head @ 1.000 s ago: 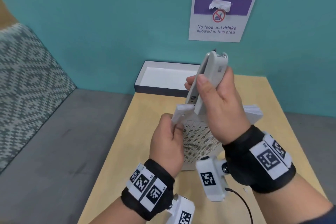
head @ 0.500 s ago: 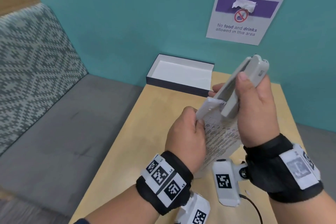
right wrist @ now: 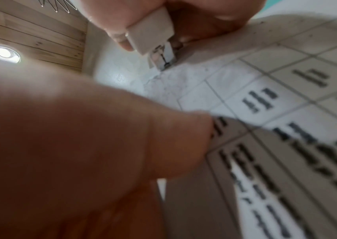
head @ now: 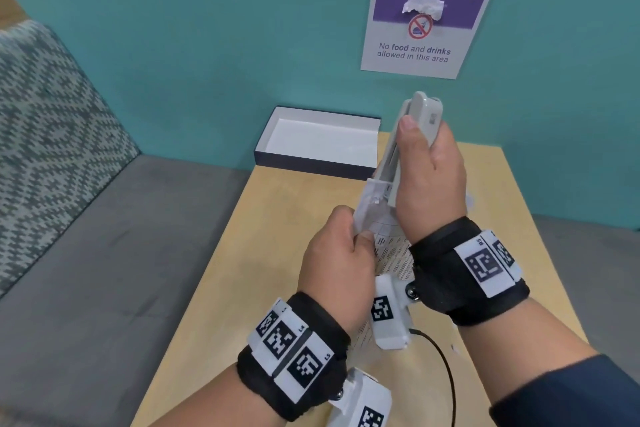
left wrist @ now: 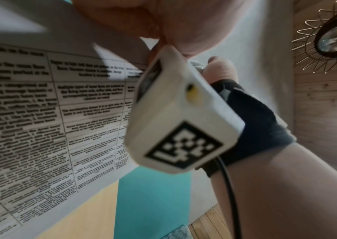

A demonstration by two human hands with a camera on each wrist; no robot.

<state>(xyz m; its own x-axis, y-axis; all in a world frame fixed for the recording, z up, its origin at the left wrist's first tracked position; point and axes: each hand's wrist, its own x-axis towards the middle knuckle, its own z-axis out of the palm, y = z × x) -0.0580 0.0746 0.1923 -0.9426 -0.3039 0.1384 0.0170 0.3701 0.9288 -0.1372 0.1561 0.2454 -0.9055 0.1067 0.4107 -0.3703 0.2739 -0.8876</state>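
**Stapler held on end at the corner of the printed sheets, above the middle of the table**

Your right hand (head: pixel 429 180) grips the white stapler (head: pixel 420 118). The fingers are wrapped round its body and the thumb lies along the side facing you. The stapler stands nearly upright in the air over the middle of the table (head: pixel 270 253), with its working end pointing down. The far end is raised towards the table's far edge.

Your left hand (head: pixel 334 253) is curled and pinches the printed sheets (head: pixel 393 250) between thumb and fingers, just below their top corner. That corner meets the lower end of the stapler. In the right wrist view the metal head touches the paper at the corner. Whether the head is pressed fully closed cannot be told.

The sheets hang below both hands, tilted, their printed grid of text facing you. Their lower edge is hidden behind the wrist cameras, so contact with the table cannot be confirmed.

Both hands are close together, the left lower and nearer to you than the right.

Other items noted:
- An open dark box (head: pixel 311 165) with a white inside lies at the table's far left corner, against the teal wall.
- A notice (head: pixel 424 31) reading "No food and drinks allowed in this area" is fixed to that wall above the table.
- A grey sofa (head: pixel 104 253) with a patterned back runs along the table's left edge.
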